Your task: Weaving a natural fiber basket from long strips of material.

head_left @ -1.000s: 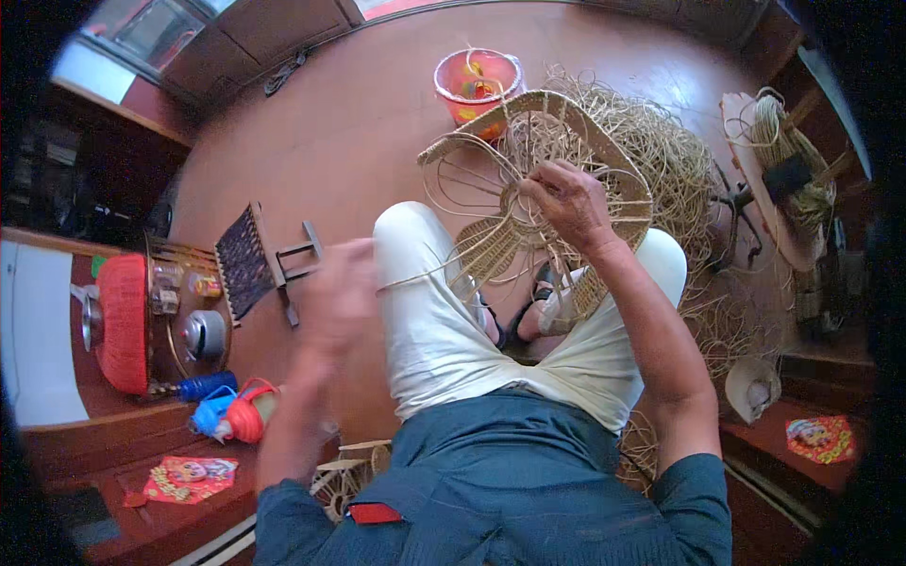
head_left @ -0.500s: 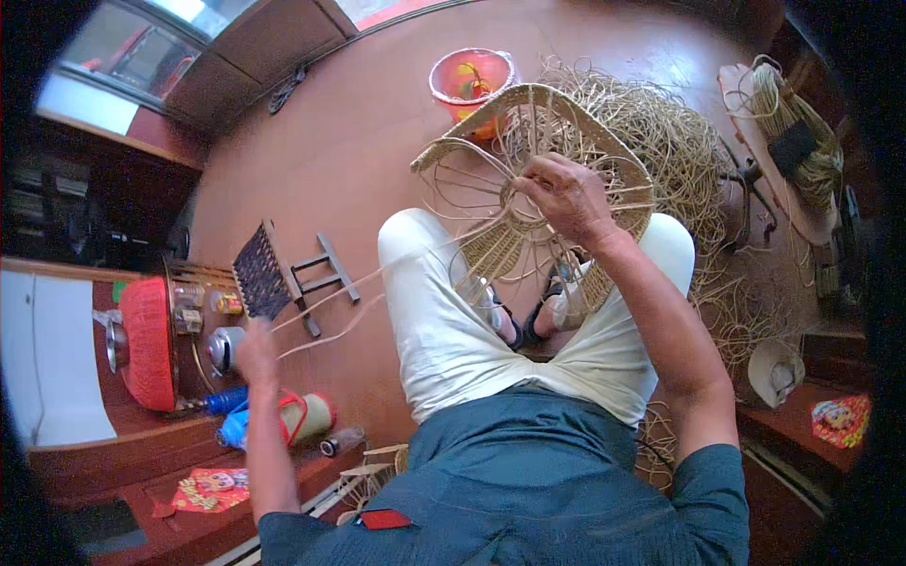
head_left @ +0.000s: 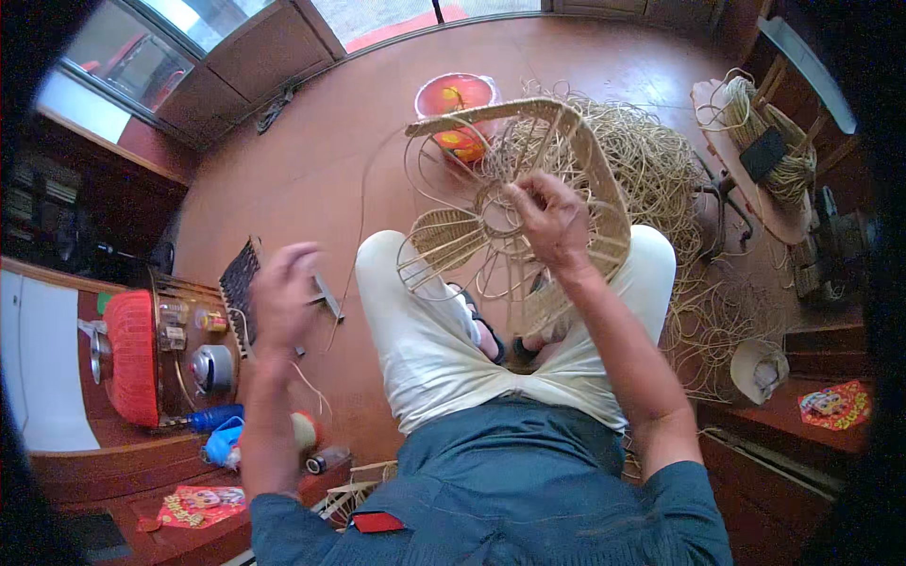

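Observation:
Between my knees sits a partly woven cane piece (head_left: pixel 612 193), with a curved plaited band, open spokes and looped strands around a small centre ring. My right hand (head_left: pixel 550 220) pinches it at that ring, fingers curled. My left hand (head_left: pixel 286 283) is raised out to the left, beside my left knee and over a small folding stool with a dark woven seat (head_left: pixel 236 278); it is smeared by motion, so its grip cannot be made out. A thin loose strand arcs from the piece down toward the left side.
A red bucket (head_left: pixel 429 99) stands beyond the piece, beside a large tangle of cane (head_left: pixel 642 156). At left are a red basket (head_left: pixel 132 358), a kettle (head_left: pixel 209 368) and flasks (head_left: pixel 226 439). At right lie coiled cord on a board (head_left: pixel 793 160) and a pale hat (head_left: pixel 760 368).
My left hand pulled strands out low to the left, then rose. The strands now hang in a looser arc. My right hand still grips the centre; the piece has tilted slightly.

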`<state>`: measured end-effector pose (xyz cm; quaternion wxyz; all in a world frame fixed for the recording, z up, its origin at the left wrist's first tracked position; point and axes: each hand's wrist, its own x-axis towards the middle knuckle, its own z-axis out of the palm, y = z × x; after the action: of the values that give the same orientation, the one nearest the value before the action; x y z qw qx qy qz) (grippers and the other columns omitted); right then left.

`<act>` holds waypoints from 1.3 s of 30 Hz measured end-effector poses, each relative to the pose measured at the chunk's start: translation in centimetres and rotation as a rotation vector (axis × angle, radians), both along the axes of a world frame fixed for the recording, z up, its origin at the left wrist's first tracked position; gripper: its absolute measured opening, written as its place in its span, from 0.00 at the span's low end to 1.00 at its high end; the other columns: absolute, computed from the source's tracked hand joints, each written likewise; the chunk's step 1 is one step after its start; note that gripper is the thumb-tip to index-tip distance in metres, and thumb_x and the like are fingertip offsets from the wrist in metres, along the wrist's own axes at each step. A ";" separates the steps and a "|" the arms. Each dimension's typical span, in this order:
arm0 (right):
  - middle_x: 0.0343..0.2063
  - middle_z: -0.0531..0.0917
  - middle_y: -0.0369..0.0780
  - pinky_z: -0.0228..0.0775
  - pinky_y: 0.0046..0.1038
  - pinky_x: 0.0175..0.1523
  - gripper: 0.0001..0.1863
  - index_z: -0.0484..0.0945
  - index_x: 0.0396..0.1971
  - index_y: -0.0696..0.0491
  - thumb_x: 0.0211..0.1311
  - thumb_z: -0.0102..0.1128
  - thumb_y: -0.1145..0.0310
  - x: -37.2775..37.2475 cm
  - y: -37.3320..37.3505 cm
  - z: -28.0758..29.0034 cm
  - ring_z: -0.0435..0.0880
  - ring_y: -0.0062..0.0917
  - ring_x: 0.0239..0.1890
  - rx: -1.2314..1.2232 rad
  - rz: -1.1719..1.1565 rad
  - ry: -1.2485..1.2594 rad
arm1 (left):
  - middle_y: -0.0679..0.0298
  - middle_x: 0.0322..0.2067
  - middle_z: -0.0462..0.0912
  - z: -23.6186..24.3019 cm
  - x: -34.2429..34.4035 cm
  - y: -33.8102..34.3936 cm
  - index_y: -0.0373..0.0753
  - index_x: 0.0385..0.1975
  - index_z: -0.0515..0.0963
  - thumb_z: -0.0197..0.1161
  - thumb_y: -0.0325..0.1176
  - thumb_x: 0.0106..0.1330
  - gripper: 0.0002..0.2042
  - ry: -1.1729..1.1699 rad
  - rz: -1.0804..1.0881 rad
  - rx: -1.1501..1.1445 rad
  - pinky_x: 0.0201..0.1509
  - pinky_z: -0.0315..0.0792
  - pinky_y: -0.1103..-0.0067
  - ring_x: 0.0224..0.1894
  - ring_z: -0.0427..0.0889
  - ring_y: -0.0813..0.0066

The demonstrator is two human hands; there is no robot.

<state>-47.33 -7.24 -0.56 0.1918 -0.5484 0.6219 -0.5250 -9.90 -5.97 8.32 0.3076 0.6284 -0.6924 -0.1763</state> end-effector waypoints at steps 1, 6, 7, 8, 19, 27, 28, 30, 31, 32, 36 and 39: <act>0.29 0.87 0.40 0.77 0.33 0.40 0.13 0.87 0.35 0.54 0.70 0.73 0.58 0.7 0.6 -0.1 0.86 0.30 0.31 0.011 -0.029 -0.001 | 0.58 0.44 0.91 -0.8 -4.2 0.1 0.34 0.50 0.88 0.67 0.29 0.75 0.10 0.165 -0.149 -0.089 0.53 0.81 0.75 0.46 0.88 0.72; 0.27 0.85 0.40 0.77 0.32 0.39 0.11 0.88 0.37 0.51 0.69 0.75 0.60 3.1 2.9 -1.0 0.85 0.30 0.30 0.025 -0.130 -0.022 | 0.58 0.45 0.92 -3.2 -18.2 -2.6 0.33 0.54 0.87 0.67 0.33 0.76 0.13 0.413 -0.312 0.033 0.49 0.83 0.74 0.42 0.90 0.71; 0.27 0.85 0.40 0.77 0.32 0.39 0.11 0.88 0.37 0.51 0.69 0.75 0.60 3.4 3.3 -0.9 0.85 0.30 0.30 0.021 -0.129 -0.015 | 0.58 0.44 0.92 -4.3 -19.7 -3.6 0.32 0.54 0.86 0.68 0.34 0.76 0.14 0.347 -0.275 -0.044 0.48 0.83 0.75 0.40 0.90 0.72; 0.27 0.85 0.40 0.77 0.33 0.39 0.10 0.88 0.36 0.51 0.69 0.75 0.60 3.5 3.6 -0.9 0.85 0.30 0.30 -0.007 -0.128 -0.028 | 0.59 0.42 0.92 -5.1 -20.6 -4.5 0.31 0.54 0.86 0.69 0.35 0.75 0.15 0.282 -0.243 -0.120 0.46 0.83 0.76 0.38 0.89 0.74; 0.30 0.87 0.41 0.78 0.37 0.40 0.10 0.87 0.37 0.50 0.70 0.73 0.59 3.6 3.8 -1.5 0.87 0.34 0.32 -0.036 -0.145 -0.074 | 0.56 0.37 0.89 -5.0 -22.6 -3.4 0.36 0.48 0.81 0.70 0.24 0.71 0.09 0.402 -0.245 -0.357 0.46 0.84 0.70 0.37 0.90 0.64; 0.32 0.89 0.46 0.79 0.40 0.43 0.14 0.88 0.37 0.51 0.71 0.71 0.54 4.1 2.7 -1.4 0.90 0.41 0.36 0.099 -0.172 -0.099 | 0.56 0.44 0.81 -6.7 -23.1 -6.2 0.40 0.50 0.78 0.70 0.25 0.69 0.12 0.153 -0.283 -0.541 0.50 0.78 0.59 0.48 0.83 0.51; 0.29 0.88 0.43 0.77 0.36 0.39 0.14 0.88 0.36 0.51 0.71 0.72 0.54 4.2 2.8 -1.4 0.87 0.33 0.31 0.070 -0.184 -0.094 | 0.57 0.39 0.81 -6.5 -23.3 -5.9 0.39 0.45 0.75 0.72 0.28 0.69 0.12 0.218 -0.214 -0.395 0.47 0.78 0.61 0.43 0.84 0.54; 0.25 0.86 0.40 0.75 0.33 0.35 0.15 0.88 0.35 0.51 0.70 0.73 0.54 4.2 2.7 -1.3 0.85 0.27 0.26 0.055 -0.205 -0.061 | 0.59 0.37 0.79 -6.3 -23.7 -5.1 0.38 0.44 0.74 0.73 0.28 0.69 0.13 0.299 -0.124 -0.285 0.45 0.77 0.65 0.39 0.82 0.62; 0.25 0.86 0.40 0.75 0.33 0.35 0.15 0.88 0.35 0.51 0.70 0.73 0.54 4.2 2.7 -1.3 0.85 0.27 0.26 0.053 -0.205 -0.060 | 0.60 0.34 0.78 -5.8 -23.9 -4.7 0.38 0.42 0.73 0.74 0.28 0.68 0.13 0.384 -0.024 -0.174 0.42 0.76 0.69 0.36 0.81 0.69; 0.25 0.86 0.40 0.75 0.34 0.35 0.15 0.88 0.35 0.51 0.70 0.73 0.54 4.3 2.7 -1.4 0.85 0.28 0.26 0.051 -0.209 -0.052 | 0.63 0.33 0.78 -6.6 -23.8 -5.0 0.37 0.43 0.74 0.76 0.30 0.68 0.15 0.377 -0.013 -0.207 0.40 0.76 0.70 0.34 0.80 0.73; 0.25 0.86 0.40 0.75 0.34 0.36 0.14 0.88 0.36 0.51 0.70 0.72 0.54 4.5 3.0 -1.5 0.85 0.29 0.27 0.048 -0.205 -0.012 | 0.62 0.36 0.83 -10.2 -23.5 -7.2 0.34 0.50 0.75 0.74 0.31 0.69 0.16 0.674 -0.100 -0.095 0.40 0.78 0.69 0.35 0.82 0.72; 0.25 0.86 0.40 0.75 0.34 0.36 0.14 0.88 0.36 0.51 0.70 0.72 0.55 4.2 3.2 -1.8 0.85 0.30 0.27 0.038 -0.222 -0.024 | 0.64 0.34 0.84 -9.0 -23.2 -6.6 0.32 0.49 0.78 0.71 0.32 0.73 0.13 0.860 -0.217 0.055 0.40 0.77 0.71 0.36 0.82 0.75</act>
<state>-43.10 -4.06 -2.38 0.1503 -0.4661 0.6864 -0.5376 -33.08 -12.61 -0.67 0.5306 0.4294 -0.5586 -0.4712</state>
